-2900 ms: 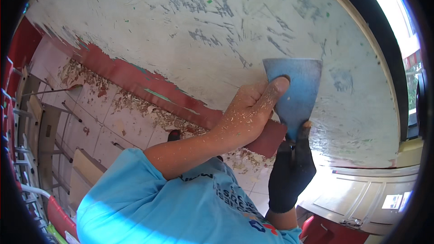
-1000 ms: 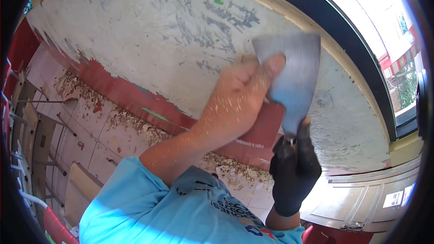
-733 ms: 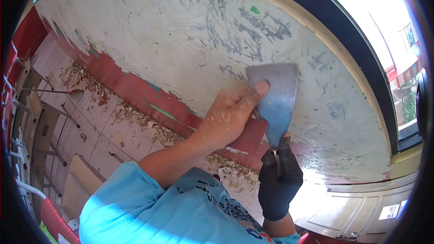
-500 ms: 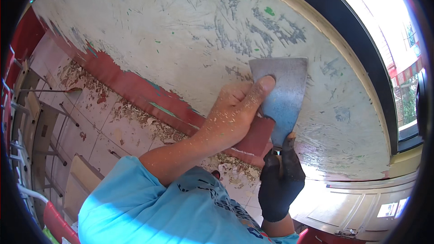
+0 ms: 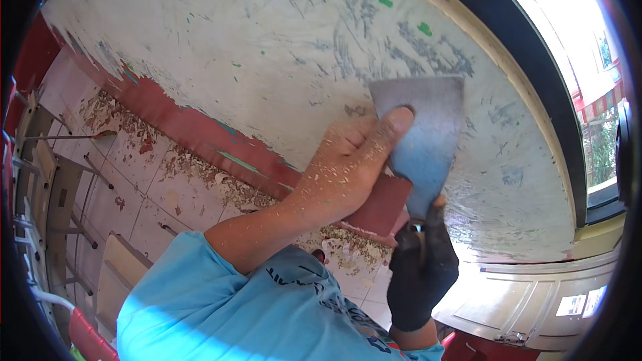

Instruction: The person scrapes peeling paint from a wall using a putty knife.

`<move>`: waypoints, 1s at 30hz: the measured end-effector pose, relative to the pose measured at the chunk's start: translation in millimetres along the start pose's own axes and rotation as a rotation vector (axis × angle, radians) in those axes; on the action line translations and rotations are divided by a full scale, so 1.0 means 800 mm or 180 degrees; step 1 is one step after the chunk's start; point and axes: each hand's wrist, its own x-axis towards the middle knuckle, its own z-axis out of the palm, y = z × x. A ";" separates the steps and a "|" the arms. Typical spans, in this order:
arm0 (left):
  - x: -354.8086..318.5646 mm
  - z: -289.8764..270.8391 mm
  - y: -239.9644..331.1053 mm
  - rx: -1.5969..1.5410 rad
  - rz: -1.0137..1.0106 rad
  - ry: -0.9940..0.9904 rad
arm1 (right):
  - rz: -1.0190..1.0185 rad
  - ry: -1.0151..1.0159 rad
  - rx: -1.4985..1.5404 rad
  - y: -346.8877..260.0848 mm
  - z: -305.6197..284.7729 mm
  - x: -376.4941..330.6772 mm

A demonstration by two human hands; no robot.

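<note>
My bare left hand (image 5: 358, 164), dusted with pale flakes, presses its thumb on the face of a wide metal scraper (image 5: 428, 134); its other fingers are curled and partly hidden. At the scraper's lower end my right hand (image 5: 421, 274), in a black glove, grips the handle, which is mostly covered by the fingers. The blade is grey toward its broad edge and bluish lower down. That edge lies against or just over a whitish wall (image 5: 267, 40) with grey scrape marks and green specks. Red paint (image 5: 200, 130) remains in a band along the wall's bottom.
Paint chips (image 5: 174, 160) litter the tiled floor (image 5: 140, 190) along the wall's foot. Folded-looking chairs (image 5: 50, 180) stand at the left. A dark frame (image 5: 535, 47) borders a bright window at the right, and a pale panelled door (image 5: 515, 301) is at lower right.
Both hands and the scraper have shifted slightly to the right in the picture, and the blade's edge sits a little higher. The wall's marks have also shifted as the view moved. Both grips stay the same.
</note>
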 end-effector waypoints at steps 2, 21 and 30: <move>0.003 -0.004 0.003 0.0179 0.0031 -0.0239 | 0.1025 -0.0269 0.0481 -0.014 -0.016 -0.003; 0.011 0.013 0.025 -0.0436 0.0520 0.0338 | 0.0103 -0.0331 0.0202 -0.021 -0.023 0.060; 0.008 0.000 0.030 -0.0822 0.0266 0.0125 | 0.0382 -0.0535 -0.0207 -0.035 -0.038 0.047</move>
